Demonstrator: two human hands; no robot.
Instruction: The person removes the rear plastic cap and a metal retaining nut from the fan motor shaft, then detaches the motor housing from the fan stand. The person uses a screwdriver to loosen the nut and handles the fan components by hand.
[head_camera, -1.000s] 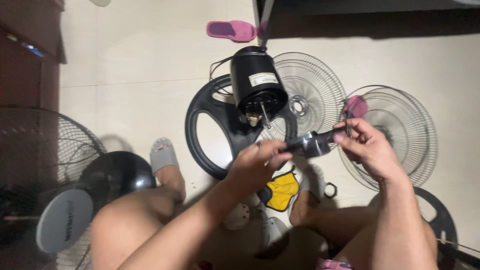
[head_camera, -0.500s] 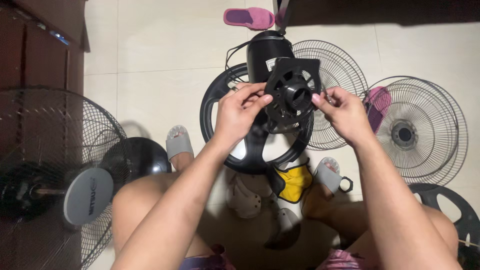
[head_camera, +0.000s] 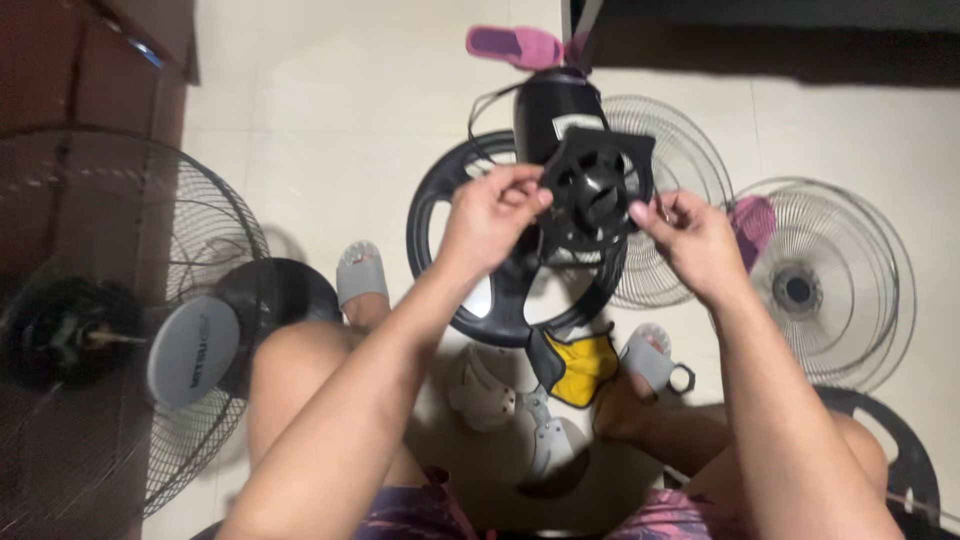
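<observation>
Pale floor tiles (head_camera: 330, 120) carry a black motor (head_camera: 545, 105), wire grilles (head_camera: 830, 290) and a black ring (head_camera: 470, 290). Since half a second ago the black bracket (head_camera: 598, 190) has barely moved, now tilted a little over the motor. Left hand (head_camera: 487, 215) pinches its left edge; right hand (head_camera: 690, 240) pinches its right edge, fingers curled.

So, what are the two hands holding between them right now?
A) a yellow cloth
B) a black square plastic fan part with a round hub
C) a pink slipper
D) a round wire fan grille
B: the left hand and the right hand grip opposite edges of the black square fan part, held up in front of the black motor housing; the wire grilles lie on the floor.
</observation>
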